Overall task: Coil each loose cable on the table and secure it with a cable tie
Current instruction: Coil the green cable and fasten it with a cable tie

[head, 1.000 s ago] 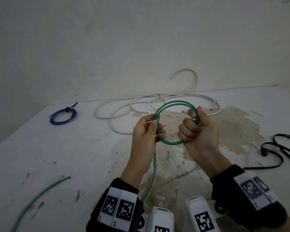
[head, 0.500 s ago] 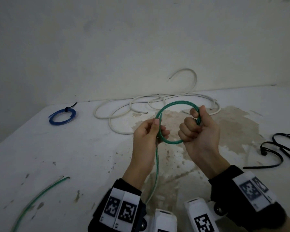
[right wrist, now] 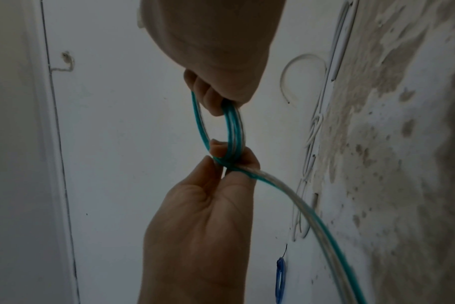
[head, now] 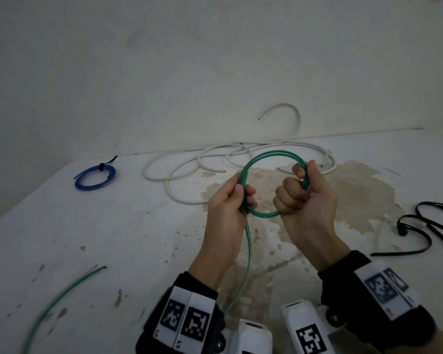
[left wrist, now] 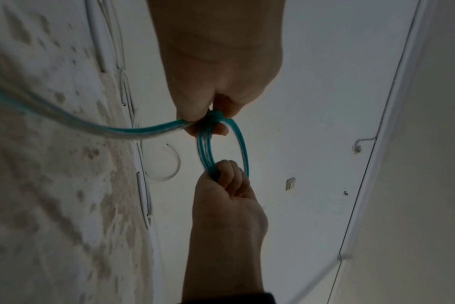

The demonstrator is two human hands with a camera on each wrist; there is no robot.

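Observation:
A green cable [head: 271, 155] is wound into a small coil held above the table. My left hand [head: 230, 200] pinches the coil's left side between thumb and fingers [left wrist: 208, 121]. My right hand [head: 302, 192] grips the right side in a fist [right wrist: 221, 96]. The cable's loose tail [head: 247, 254] hangs down from my left hand toward my wrists; its free end [head: 97, 269] lies on the table at the lower left. Black cable ties [head: 425, 226] lie at the right.
A loose white cable [head: 189, 169] sprawls at the back of the stained white table [head: 87, 226], one end arching up the wall. A blue coil [head: 95, 175] fastened with a black tie sits at the back left.
The coil has tightened slightly, and my left hand has slid along the cable to pinch a further turn against the coil. The right hand has barely moved.

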